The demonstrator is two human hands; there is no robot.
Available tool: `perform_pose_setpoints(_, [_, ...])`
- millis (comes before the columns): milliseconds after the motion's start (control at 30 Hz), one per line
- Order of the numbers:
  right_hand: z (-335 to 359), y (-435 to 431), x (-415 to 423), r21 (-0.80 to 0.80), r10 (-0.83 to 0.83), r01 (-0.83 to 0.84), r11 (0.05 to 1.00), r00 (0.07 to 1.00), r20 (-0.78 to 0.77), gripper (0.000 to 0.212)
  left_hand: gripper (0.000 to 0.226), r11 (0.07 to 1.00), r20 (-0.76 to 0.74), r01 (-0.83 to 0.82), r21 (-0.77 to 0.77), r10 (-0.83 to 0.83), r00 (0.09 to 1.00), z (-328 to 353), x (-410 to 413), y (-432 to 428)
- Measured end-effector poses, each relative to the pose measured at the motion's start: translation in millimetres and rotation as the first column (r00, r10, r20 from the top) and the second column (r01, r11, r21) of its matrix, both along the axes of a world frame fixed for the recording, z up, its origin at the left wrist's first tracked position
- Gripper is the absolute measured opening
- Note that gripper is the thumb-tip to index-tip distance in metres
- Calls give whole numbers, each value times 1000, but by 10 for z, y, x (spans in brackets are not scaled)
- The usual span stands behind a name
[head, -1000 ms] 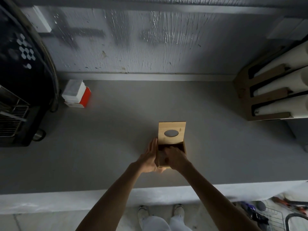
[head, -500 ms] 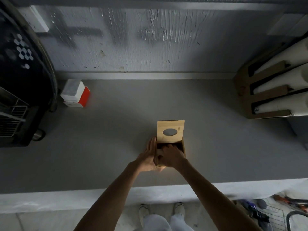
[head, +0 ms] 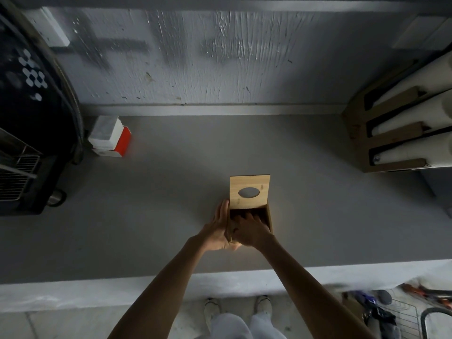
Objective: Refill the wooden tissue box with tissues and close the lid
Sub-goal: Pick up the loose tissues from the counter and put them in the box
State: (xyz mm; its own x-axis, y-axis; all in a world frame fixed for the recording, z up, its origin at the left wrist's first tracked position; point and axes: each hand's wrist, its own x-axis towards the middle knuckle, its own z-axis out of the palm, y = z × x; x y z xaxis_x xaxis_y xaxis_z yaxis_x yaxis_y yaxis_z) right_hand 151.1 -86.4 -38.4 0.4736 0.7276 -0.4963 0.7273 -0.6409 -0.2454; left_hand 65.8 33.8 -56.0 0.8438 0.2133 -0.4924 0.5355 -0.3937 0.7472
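The open box (head: 268,217) is braced by the flat left hand (head: 218,228) while the right hand's (head: 250,232) spread fingers (head: 249,217) reach inside, seemingly checking it before tissues are fetched; the lid (head: 249,192) stands upright.

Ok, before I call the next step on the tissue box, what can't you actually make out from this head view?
- Inside of the wooden tissue box: dark, and the right hand covers the opening, so tissues cannot be confirmed.
- Right fingers: reaching into shadow; whether they hold anything is unclear.
- Left hand: its palm lies against the box's left side, which it hides.
- Red and white pack: blurred, no label readable.
- Black appliance: cut off by the left edge.
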Motion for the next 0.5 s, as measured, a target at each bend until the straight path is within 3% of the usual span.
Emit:
perform_pose_setpoints(67, [37,5,-34,16,-24,24,1000,1000,6,43,66,998,20,-32,-56,33,999,-62,16,-7])
perform_pose_setpoints(100, [64,-3,-47,28,-30,29,999,999,22,43,63,997,33,-44,-65,46,998,-94,40,-14])
perform_pose_setpoints(200, [123,-20,-114,60,4,-8,998,998,68,36,91,988,26,-96,-125,100,995,-122,58,-11])
perform_pose_setpoints(300, [121,-79,-182,179,-73,57,982,994,83,35,129,994,6,-24,-106,25,1000,-86,9,6])
perform_pose_setpoints(367, [167,-204,-233,336,-145,108,935,986,87,35,144,993,34,102,64,-105,994,-78,-14,8])
perform_pose_setpoints(433, [260,-387,-281,523,-269,211,826,963,36,28,151,940,78,221,259,-248,965,-126,-29,11])
perform_pose_setpoints(500, [336,-587,-290,630,-424,321,707,906,14,24,151,911,108,271,310,-317,942,-145,-41,32])
